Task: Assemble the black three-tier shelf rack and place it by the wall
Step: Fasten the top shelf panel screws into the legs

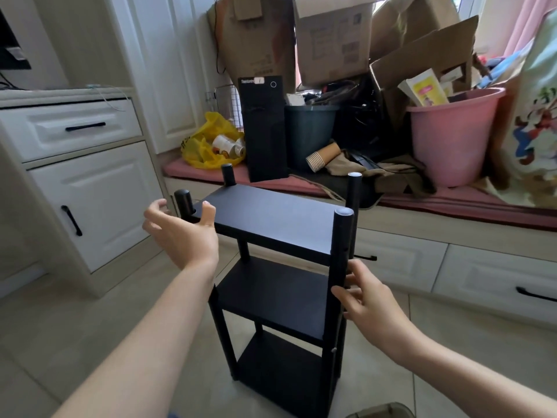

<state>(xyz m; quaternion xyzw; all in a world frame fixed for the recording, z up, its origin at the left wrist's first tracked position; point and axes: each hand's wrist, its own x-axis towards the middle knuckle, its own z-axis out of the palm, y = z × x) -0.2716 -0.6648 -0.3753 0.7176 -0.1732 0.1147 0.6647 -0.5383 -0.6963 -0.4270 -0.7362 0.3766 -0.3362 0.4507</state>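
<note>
Standing upright on the tiled floor (90, 327), the black shelf rack (271, 218) has all three tiers on its posts, just in front of the cushioned window bench (422, 203). My left hand (180, 233) is spread wide beside the near left post (184, 203), holding nothing. My right hand (370, 300) has its thumb against the near right post (342, 251); I cannot tell whether it grips. A pink bucket (452, 134) sits on the bench.

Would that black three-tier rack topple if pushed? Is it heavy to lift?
The black three-tier shelf rack stands tall and narrow, so a high sideways push would probably tip it. Thin boards and slim posts suggest it's fairly light and stiff. On smooth floor tiles it may slide.
</note>
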